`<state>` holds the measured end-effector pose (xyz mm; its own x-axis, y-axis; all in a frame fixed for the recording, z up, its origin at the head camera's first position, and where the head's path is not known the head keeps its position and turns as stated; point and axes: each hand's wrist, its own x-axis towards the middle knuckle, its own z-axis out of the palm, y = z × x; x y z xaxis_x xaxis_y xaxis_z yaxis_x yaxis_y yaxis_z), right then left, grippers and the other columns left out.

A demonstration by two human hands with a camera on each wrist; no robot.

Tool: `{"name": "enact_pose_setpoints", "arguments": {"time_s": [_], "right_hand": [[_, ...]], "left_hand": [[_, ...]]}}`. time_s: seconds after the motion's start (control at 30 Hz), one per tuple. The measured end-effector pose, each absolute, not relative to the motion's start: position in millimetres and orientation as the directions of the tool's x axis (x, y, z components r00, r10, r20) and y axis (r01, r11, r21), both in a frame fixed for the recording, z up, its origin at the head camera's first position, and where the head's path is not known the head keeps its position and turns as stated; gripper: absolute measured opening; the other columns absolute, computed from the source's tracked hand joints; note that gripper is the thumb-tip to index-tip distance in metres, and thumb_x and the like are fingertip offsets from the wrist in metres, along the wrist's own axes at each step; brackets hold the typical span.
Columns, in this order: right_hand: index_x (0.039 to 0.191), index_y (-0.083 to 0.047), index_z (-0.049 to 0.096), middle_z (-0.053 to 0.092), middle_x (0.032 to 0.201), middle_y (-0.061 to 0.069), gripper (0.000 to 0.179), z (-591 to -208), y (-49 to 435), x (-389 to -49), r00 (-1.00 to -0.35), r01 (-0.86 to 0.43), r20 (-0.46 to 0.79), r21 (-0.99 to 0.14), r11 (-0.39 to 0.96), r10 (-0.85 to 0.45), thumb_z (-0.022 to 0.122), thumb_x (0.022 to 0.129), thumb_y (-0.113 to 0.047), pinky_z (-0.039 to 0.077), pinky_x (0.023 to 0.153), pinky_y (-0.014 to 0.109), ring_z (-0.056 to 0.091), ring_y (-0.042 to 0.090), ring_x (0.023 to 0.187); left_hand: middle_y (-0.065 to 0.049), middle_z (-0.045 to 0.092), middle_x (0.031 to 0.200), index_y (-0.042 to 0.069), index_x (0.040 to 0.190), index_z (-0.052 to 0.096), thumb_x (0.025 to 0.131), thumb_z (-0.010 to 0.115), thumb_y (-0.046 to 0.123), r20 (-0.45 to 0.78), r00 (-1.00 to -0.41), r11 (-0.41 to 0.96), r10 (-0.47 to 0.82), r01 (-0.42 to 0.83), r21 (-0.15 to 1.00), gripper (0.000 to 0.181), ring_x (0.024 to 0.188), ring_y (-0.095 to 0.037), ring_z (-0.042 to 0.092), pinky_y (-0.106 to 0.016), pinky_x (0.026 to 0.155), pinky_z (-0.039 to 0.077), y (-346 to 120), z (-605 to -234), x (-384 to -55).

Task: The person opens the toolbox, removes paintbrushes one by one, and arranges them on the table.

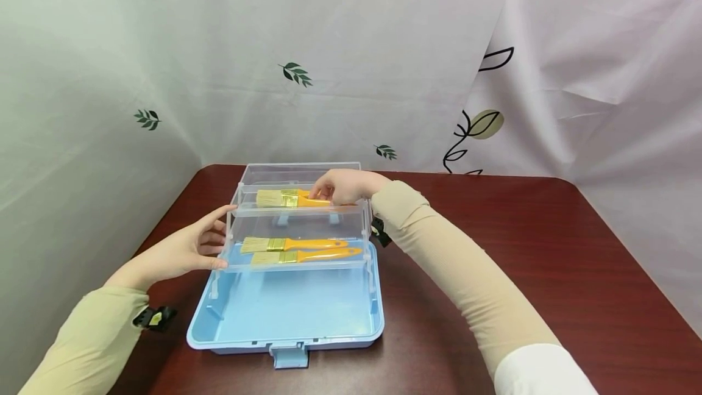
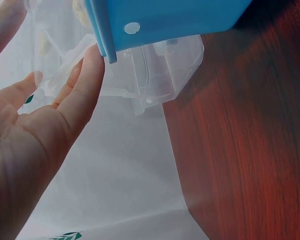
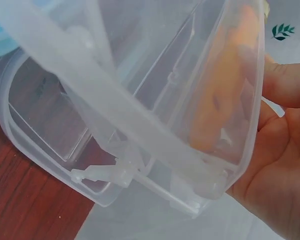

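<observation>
A light-blue toolbox [image 1: 296,309] stands open, with two clear trays raised in steps above its base. Two paintbrushes, the rear one [image 1: 274,245] and the front one [image 1: 307,255], lie side by side in the lower tray [image 1: 296,266]. In the upper tray [image 1: 285,211] is a paintbrush [image 1: 281,199] with pale bristles; my right hand [image 1: 348,185] pinches its orange handle, seen through the clear wall in the right wrist view. My left hand [image 1: 183,252] touches the trays' left end, thumb by the lower tray's front corner and index finger by the upper tray.
The toolbox's clear lid [image 1: 301,172] stands raised behind the trays. A blue latch [image 1: 289,356] hangs at the base's front. The dark red wooden table [image 1: 526,242] extends to the right, and a white leaf-print cloth [image 1: 351,78] hangs behind it.
</observation>
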<state>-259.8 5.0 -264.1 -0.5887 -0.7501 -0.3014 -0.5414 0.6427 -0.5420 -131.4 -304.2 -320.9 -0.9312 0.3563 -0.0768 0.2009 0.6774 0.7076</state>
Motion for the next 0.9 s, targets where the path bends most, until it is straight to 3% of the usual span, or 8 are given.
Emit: {"name": "enact_pose_setpoints", "arguments": {"time_s": [0.33,0.6,0.9], "right_hand": [[0.127,-0.012,0.057,0.056,0.117,0.008,0.048,-267.3,6.8,-260.4,-0.604,-0.499,-0.279,-0.598,0.627,-0.746,0.049,0.086,0.011,0.046,0.089,0.026,0.051,0.018,0.105],[0.128,-0.011,0.055,0.055,0.118,0.009,0.047,-268.5,9.8,-260.6,-0.607,-0.447,-0.254,-0.674,0.588,-0.753,0.049,0.086,0.01,0.046,0.085,0.026,0.05,0.019,0.103],[0.131,-0.015,0.052,0.05,0.13,0.006,0.044,-268.0,14.1,-261.0,-0.685,-0.276,-0.206,-0.814,0.511,-0.699,0.052,0.091,0.003,0.046,0.098,0.033,0.048,0.02,0.115]], "left_hand": [[-0.021,0.039,0.121,0.02,0.15,0.007,0.074,0.077,0.029,-0.082,-0.934,0.684,0.348,0.193,0.703,0.103,0.107,-0.036,0.056,-0.039,0.084,0.055,-303.5,-321.0,-131.0],[-0.021,0.039,0.12,0.018,0.15,0.007,0.075,0.076,0.029,-0.079,-0.934,0.686,0.349,0.197,0.701,0.103,0.107,-0.036,0.056,-0.038,0.084,0.055,-303.2,-319.7,-130.0],[-0.021,0.04,0.12,0.018,0.15,0.007,0.075,0.076,0.029,-0.077,-0.934,0.69,0.349,0.2,0.696,0.103,0.108,-0.036,0.056,-0.039,0.085,0.054,-301.8,-318.5,-129.5]]}}
